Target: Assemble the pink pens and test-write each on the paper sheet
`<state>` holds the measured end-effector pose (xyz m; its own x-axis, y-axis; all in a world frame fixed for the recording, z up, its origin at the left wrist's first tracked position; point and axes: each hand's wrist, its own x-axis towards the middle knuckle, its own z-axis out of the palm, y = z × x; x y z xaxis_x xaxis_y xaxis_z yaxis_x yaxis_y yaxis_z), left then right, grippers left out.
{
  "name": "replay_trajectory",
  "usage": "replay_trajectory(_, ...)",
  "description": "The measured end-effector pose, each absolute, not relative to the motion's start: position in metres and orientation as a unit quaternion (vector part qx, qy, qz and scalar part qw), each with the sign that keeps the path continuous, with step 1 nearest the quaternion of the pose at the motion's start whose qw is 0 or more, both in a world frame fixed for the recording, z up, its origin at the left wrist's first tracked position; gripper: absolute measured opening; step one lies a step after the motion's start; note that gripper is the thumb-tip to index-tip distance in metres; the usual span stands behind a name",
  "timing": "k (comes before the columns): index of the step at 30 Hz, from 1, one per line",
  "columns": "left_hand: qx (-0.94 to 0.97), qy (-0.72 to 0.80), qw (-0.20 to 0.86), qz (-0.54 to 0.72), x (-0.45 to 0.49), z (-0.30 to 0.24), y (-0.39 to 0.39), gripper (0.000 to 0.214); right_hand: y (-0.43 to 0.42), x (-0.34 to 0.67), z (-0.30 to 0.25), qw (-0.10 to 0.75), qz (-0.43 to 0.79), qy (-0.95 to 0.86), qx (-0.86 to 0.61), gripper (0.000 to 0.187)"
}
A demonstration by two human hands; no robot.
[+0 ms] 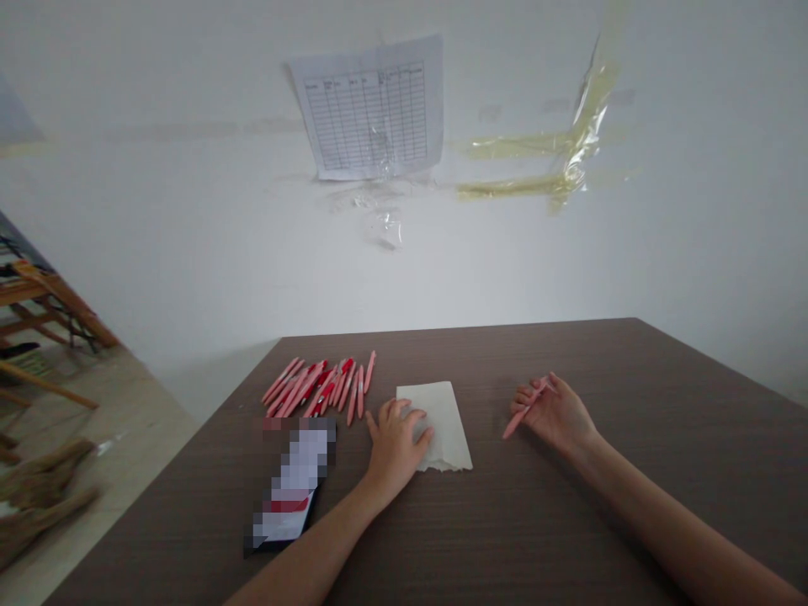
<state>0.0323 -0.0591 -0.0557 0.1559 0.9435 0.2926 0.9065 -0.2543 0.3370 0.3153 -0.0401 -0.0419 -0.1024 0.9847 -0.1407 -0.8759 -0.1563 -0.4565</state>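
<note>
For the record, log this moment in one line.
left hand: partly over paper; right hand: holding pink pen; other pens: piled left of paper

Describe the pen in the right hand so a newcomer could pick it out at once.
On the brown table, find the pale paper with the left hand over its left edge. Right of that is the right hand, holding a pink pen. It alone is held; the other pens lie in a bunch.

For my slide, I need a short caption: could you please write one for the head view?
Left hand at the paper, right hand holding a pen; more pens and a phone on the table.
</note>
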Motion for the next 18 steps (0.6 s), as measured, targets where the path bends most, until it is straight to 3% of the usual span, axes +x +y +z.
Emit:
replay_trajectory(8, 0.773, 0.593, 0.047, 0.219, 0.0330, -0.0580, -0.0612, 0.025, -0.0403, 0.3160, -0.0435, 0.633, 0.732, -0.158, -0.196, 0.019)
replay_trajectory(18, 0.801, 0.564, 0.064, 0.190, 0.0329, -0.0496, -0.0659, 0.029, -0.0421, 0.3168, -0.0413, 0.617, 0.748, -0.154, -0.190, 0.022)
